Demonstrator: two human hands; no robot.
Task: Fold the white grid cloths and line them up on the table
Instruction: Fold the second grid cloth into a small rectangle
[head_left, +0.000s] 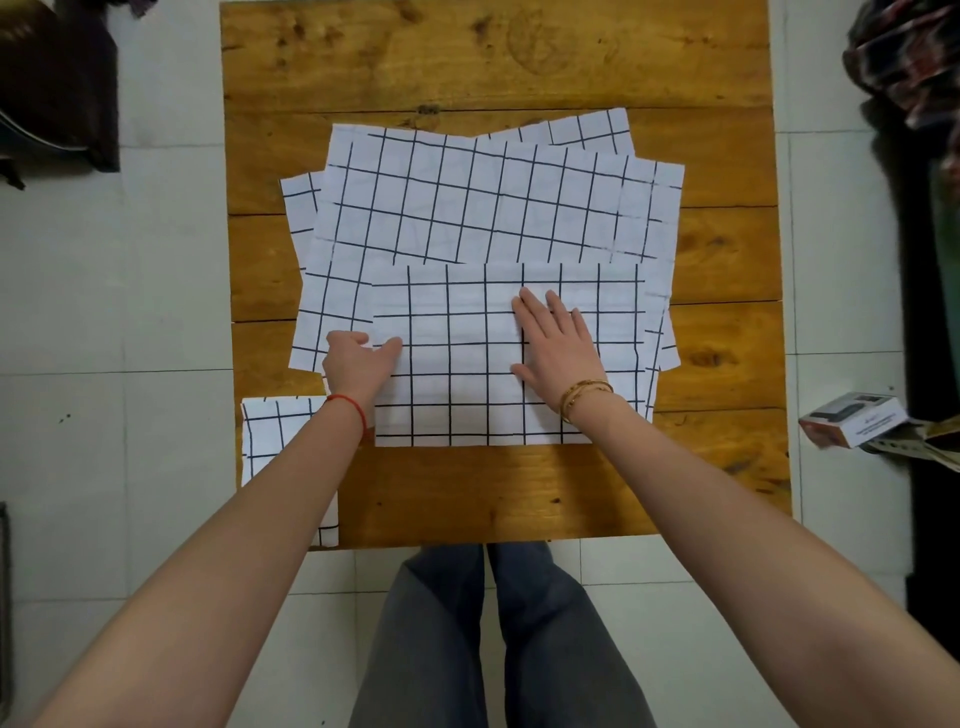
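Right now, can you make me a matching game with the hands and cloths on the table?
Things:
1. left hand
2. right hand
3. small folded cloth
4. pile of unfolded cloths

Places or states:
A. at the near left corner of the wooden table
B. lies flat on the half-folded cloth, fingers straight
C. spread out across the table's middle
D. fingers curled at the half-folded cloth's left edge

Pairs: 1-D, 2-B, 3-A, 4-C
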